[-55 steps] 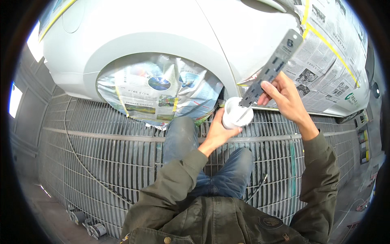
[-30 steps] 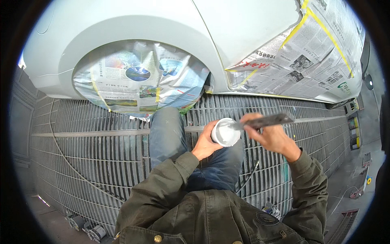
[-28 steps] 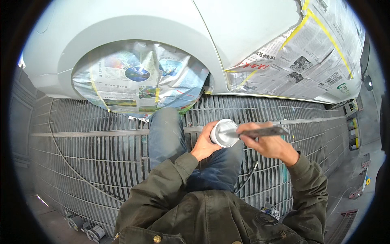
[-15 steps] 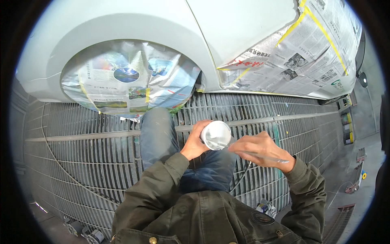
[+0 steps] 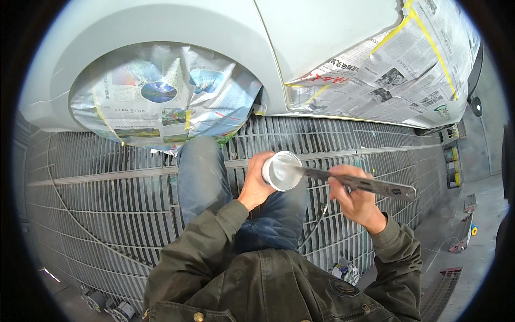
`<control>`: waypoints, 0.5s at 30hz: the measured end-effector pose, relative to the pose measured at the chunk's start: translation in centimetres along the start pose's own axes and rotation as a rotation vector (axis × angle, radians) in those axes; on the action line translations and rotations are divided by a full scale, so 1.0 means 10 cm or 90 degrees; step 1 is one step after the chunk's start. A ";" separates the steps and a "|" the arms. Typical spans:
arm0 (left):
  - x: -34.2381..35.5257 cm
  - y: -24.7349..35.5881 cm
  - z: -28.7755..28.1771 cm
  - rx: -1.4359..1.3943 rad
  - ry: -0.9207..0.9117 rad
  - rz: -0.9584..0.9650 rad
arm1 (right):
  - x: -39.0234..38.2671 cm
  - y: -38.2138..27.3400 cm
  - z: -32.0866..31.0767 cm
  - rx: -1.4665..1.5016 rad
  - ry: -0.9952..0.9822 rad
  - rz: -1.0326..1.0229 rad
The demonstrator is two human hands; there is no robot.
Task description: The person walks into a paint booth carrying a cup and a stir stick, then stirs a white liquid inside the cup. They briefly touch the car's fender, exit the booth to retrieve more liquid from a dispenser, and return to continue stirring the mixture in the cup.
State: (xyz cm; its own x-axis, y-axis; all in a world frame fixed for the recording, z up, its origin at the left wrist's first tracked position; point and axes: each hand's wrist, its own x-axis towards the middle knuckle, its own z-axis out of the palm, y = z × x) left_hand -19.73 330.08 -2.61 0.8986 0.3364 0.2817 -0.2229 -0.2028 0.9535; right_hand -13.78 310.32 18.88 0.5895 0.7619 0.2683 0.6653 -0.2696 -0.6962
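Note:
My left hand (image 5: 254, 183) is wrapped round the side of a white cup (image 5: 265, 175), held above my knees with its mouth tilted toward me. Pale, whitish paint (image 5: 280, 169) shows inside it. Between the fingers and thumb of my right hand (image 5: 355, 199) is a flat, slotted mixing stick (image 5: 383, 186). Its far end reaches the cup's right rim, and I cannot tell how deep the tip goes. The grip end sticks out to the right past my knuckles.
Ahead stands a pale car body (image 5: 177, 21), its wheel covered with masking newspaper (image 5: 174, 99) and its door partly papered and edged with yellow tape (image 5: 432, 47). A hose (image 5: 88, 226) crosses the floor grating (image 5: 129, 204). Several cans (image 5: 452, 167) stand at the far right.
My right hand has turned and moved slightly right, bringing the stick's broad face into view, nearly level. The cup has shifted a little up the picture, still in my left hand.

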 end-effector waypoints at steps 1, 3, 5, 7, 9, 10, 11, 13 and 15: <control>0.00 -0.01 0.01 -0.002 0.023 0.010 | 0.00 0.01 0.02 -0.015 0.022 0.002; 0.02 0.03 0.06 -0.008 0.069 0.032 | -0.03 0.07 0.12 -0.048 0.067 0.007; 0.03 0.14 0.12 0.036 0.112 0.046 | -0.07 0.11 0.22 -0.076 0.070 -0.019; 0.04 0.19 0.18 0.094 0.159 0.046 | -0.10 0.04 0.31 -0.028 0.037 0.002; 0.02 0.21 0.26 0.156 0.204 0.036 | -0.11 -0.05 0.35 0.050 0.056 0.056; 0.02 0.22 0.27 0.158 0.208 0.032 | -0.10 -0.08 0.36 0.095 0.085 0.073; 0.01 0.23 0.27 0.141 0.205 0.028 | -0.10 -0.11 0.35 0.139 0.113 0.091; 0.00 0.26 0.24 0.107 0.199 0.020 | 0.01 -0.12 0.27 0.160 0.200 0.114; 0.02 0.24 0.20 0.034 0.157 0.039 | 0.07 0.02 0.17 0.079 0.212 0.104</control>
State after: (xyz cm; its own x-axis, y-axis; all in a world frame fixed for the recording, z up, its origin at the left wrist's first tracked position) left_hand -19.32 327.83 -0.45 0.7634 0.5350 0.3619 -0.2473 -0.2755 0.9289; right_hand -14.02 311.80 17.83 0.8130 0.4765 0.3347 0.5019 -0.2820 -0.8177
